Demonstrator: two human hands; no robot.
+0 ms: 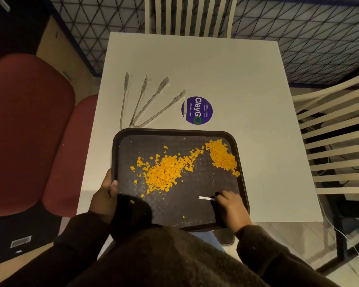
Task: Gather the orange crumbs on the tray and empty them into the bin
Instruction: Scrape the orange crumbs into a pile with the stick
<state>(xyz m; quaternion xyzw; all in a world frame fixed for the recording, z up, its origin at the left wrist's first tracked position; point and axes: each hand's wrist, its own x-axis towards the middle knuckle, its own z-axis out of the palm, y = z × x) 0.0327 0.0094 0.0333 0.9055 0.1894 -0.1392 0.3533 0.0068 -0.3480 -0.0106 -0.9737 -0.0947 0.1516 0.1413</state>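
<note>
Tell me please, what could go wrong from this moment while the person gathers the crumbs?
1. The right-hand pile of crumbs lies against the rim of the tray; a hard sweep could push some onto the table.
2. The tray's near edge hangs past the table edge, held by the left hand; it may tip.
3. Stray crumbs near the right hand may be missed.

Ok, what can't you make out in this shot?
- Bin: not in the head view.
- Tool in the right hand: only a pale tip shows, the hand covers the rest.
- Tray near edge: hidden by the dark sleeves and body.
- Sticker small print: too small to read.
- Left hand fingers: under the tray rim.
</note>
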